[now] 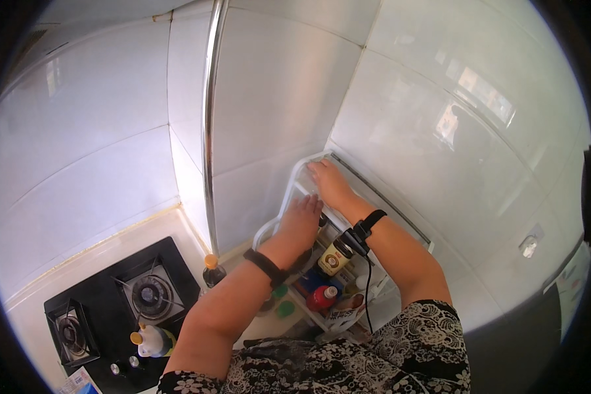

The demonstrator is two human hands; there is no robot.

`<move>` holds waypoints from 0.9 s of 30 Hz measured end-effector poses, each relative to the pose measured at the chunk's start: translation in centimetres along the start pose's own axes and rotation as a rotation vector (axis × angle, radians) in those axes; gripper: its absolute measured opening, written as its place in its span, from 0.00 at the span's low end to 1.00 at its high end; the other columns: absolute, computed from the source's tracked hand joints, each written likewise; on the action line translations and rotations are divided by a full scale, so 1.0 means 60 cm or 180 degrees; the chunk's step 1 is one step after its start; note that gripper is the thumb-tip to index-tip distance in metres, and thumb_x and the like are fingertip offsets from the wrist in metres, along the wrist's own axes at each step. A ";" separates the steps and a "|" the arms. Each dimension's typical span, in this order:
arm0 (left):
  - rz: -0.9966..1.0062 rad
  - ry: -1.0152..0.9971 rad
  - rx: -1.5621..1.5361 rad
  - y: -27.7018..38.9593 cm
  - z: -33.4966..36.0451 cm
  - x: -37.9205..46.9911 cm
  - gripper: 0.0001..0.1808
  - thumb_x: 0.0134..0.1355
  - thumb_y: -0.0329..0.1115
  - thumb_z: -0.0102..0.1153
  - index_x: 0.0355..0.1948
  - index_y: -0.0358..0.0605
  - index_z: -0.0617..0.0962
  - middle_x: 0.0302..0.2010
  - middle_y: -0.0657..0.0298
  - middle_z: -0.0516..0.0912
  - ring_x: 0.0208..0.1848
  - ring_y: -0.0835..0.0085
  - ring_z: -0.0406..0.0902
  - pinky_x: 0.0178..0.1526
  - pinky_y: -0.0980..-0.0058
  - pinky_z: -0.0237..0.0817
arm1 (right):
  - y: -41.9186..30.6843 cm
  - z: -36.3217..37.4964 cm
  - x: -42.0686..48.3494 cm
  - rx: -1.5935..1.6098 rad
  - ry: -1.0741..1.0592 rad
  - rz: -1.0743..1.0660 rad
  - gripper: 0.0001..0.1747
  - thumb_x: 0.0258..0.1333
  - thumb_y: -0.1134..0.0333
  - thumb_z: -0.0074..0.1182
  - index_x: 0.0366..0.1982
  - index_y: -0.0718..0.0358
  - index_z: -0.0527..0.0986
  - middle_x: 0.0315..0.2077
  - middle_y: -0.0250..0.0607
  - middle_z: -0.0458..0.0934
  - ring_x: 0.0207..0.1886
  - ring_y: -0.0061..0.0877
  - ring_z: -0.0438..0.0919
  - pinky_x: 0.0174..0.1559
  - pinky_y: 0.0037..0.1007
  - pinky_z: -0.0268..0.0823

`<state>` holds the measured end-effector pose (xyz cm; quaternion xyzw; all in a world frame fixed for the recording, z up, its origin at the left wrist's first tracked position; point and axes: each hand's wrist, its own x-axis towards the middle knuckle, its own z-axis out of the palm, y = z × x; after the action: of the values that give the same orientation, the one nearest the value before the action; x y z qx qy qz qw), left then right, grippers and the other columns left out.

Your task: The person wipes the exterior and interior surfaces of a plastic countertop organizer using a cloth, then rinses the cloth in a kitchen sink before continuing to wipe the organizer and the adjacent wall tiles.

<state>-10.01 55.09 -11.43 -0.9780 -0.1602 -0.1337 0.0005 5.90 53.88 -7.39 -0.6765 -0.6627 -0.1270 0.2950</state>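
Before me stands a white-framed shelf rack [291, 184] in the corner of the tiled walls. My right hand [331, 183] reaches over its top shelf [369, 203], fingers bent down near the back left corner; what lies under the fingertips is hidden. Lower and to the left, my left hand [301, 219] is at the shelf's front side, its back towards me. Its palm is out of sight, so a grip cannot be made out. Below the hands, the lower shelf carries a jar with a yellow label [334, 257] and a red bottle with a pale cap [321, 297].
On the left, a black gas hob [109, 280] is set in the pale counter [27, 300]. A white jug with a yellow cap [152, 341] stands on it. A dark bottle with an orange cap [213, 272] is beside my left forearm. Green lids [285, 309] show below the rack.
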 end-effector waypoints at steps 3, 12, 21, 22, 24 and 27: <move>-0.0016 0.0072 -0.0103 -0.001 0.003 0.001 0.40 0.57 0.35 0.59 0.68 0.37 0.59 0.70 0.49 0.59 0.73 0.58 0.54 0.73 0.58 0.44 | -0.005 0.008 0.009 0.0266 0.0105 -0.0042 0.12 0.54 0.77 0.49 0.42 0.66 0.75 0.39 0.54 0.74 0.42 0.49 0.73 0.44 0.41 0.67; -0.0031 -0.0053 -0.0006 -0.003 0.000 0.000 0.41 0.54 0.37 0.63 0.67 0.37 0.61 0.69 0.49 0.61 0.72 0.58 0.56 0.72 0.58 0.47 | -0.036 0.002 0.017 0.0549 -0.0977 0.0514 0.14 0.63 0.64 0.45 0.42 0.67 0.74 0.41 0.54 0.74 0.44 0.46 0.74 0.48 0.42 0.67; -0.0047 -0.0008 0.0056 -0.005 0.006 0.000 0.42 0.54 0.37 0.64 0.68 0.38 0.60 0.71 0.51 0.58 0.73 0.59 0.55 0.72 0.58 0.46 | 0.020 0.009 -0.007 -0.0215 -0.0847 0.0051 0.13 0.63 0.68 0.41 0.40 0.67 0.75 0.41 0.52 0.75 0.43 0.40 0.76 0.44 0.37 0.69; -0.0037 -0.0004 0.0053 -0.002 0.005 0.001 0.42 0.54 0.37 0.64 0.68 0.38 0.60 0.71 0.51 0.58 0.73 0.59 0.55 0.72 0.58 0.46 | 0.037 0.015 -0.007 -0.0315 -0.0544 0.0119 0.13 0.62 0.72 0.42 0.43 0.67 0.75 0.42 0.51 0.75 0.42 0.39 0.77 0.43 0.35 0.70; -0.0031 0.0007 -0.0110 0.001 0.004 0.001 0.43 0.54 0.35 0.63 0.68 0.40 0.59 0.71 0.52 0.57 0.73 0.60 0.54 0.72 0.59 0.45 | 0.057 0.023 -0.002 -0.0408 -0.0240 0.0184 0.14 0.61 0.75 0.42 0.45 0.68 0.75 0.42 0.50 0.75 0.42 0.38 0.77 0.41 0.33 0.71; -0.0060 0.0015 -0.0182 0.000 0.000 -0.002 0.42 0.54 0.33 0.63 0.68 0.41 0.59 0.71 0.52 0.57 0.73 0.60 0.54 0.73 0.60 0.45 | 0.065 0.027 0.009 0.0237 0.0094 0.0070 0.16 0.59 0.80 0.42 0.48 0.72 0.74 0.42 0.49 0.75 0.41 0.35 0.78 0.41 0.30 0.72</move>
<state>-10.11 55.08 -11.48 -0.9757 -0.1655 -0.1404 -0.0283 9.39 55.43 -9.28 -0.6704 -0.6551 -0.1089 0.3310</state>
